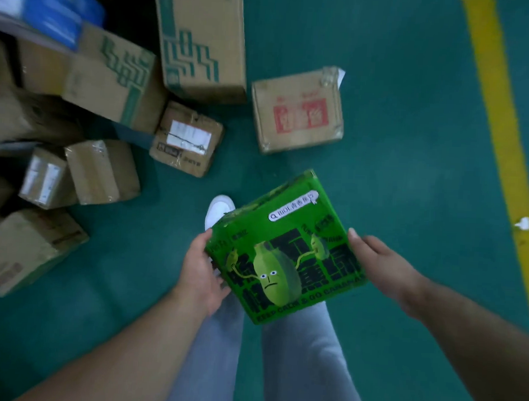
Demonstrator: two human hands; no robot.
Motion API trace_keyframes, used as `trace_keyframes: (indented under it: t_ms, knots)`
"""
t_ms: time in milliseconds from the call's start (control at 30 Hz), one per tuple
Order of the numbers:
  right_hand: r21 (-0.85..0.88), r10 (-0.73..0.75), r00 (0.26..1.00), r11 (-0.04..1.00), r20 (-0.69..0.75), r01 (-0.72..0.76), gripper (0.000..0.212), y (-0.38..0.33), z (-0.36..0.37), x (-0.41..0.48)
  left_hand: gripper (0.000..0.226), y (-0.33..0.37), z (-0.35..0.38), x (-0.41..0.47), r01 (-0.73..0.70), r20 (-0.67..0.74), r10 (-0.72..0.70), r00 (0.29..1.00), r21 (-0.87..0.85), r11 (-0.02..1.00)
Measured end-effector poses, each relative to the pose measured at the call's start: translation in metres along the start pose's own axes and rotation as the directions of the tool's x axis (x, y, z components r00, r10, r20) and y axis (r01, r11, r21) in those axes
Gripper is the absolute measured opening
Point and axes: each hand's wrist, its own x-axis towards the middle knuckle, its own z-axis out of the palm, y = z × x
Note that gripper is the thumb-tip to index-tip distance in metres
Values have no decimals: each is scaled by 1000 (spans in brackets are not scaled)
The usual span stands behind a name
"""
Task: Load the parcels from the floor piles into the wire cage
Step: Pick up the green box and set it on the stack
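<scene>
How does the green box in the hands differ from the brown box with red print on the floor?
The green box is bright green with a cartoon face; the brown box is plain cardboard with red print. The green box is held between the left hand and the right hand; the brown box lies on the floor. Both are closed.

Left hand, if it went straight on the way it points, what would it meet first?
Probably the white shoe just ahead of the left hand, beside the green box; the shoe may lie lower, depth unclear.
</scene>
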Motion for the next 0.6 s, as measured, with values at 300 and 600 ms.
trace_keyframes:
  t_ms: [300,600]
  knots:
    - [198,-151,981,972,121,125,44,-45,-42,-161,34,-11,-28,-208,-262,44,259,965,64,963]
    - [120,-247,929,968,274,222,57,-100,21,-336,33,-65,-178,-369,-459,-155,435,887,-198,866]
